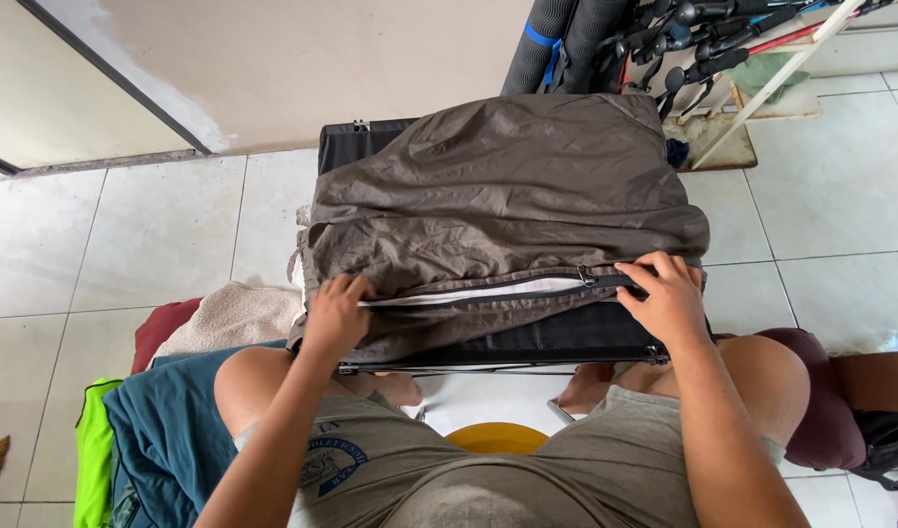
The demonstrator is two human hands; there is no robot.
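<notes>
Left hand: the left hand [336,313] lies flat, fingers spread, pressing the near edge of the garment by the zipper's open end.
Right hand: the right hand [667,296], fingers curled shut on the zipper [488,293] near its slider.
Garment: the brown garment [508,196] lies spread over a black folding table [557,340].
Far: rolled mats [557,39] against the wall.
</notes>
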